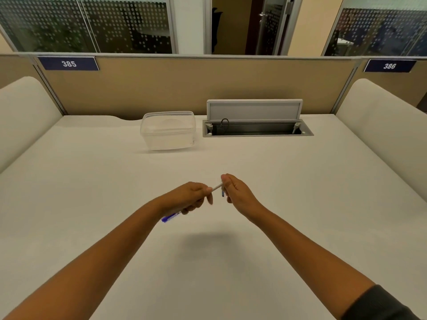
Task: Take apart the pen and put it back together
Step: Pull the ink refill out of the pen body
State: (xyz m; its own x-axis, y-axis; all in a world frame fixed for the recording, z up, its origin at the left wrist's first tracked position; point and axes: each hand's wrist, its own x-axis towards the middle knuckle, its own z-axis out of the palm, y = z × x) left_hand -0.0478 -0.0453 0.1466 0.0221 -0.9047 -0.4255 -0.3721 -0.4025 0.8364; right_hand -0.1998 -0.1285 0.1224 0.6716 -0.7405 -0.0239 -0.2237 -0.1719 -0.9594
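At the centre of the frame, above the pale cream desk (92, 181), we see two bare hands meeting over a slim pen with a white barrel and a blue end (171, 217). The left hand (188, 197) is closed around the barrel, whose blue end juts out below it toward the lower left. The right hand (238, 192) pinches the pen's white tip just beside the left fingers; a small blue piece shows under its thumb, too blurred for us to identify. In the upper middle, well apart from the hands, stand a clear plastic lidded box (168, 131) and an open grey cable hatch (256, 122).
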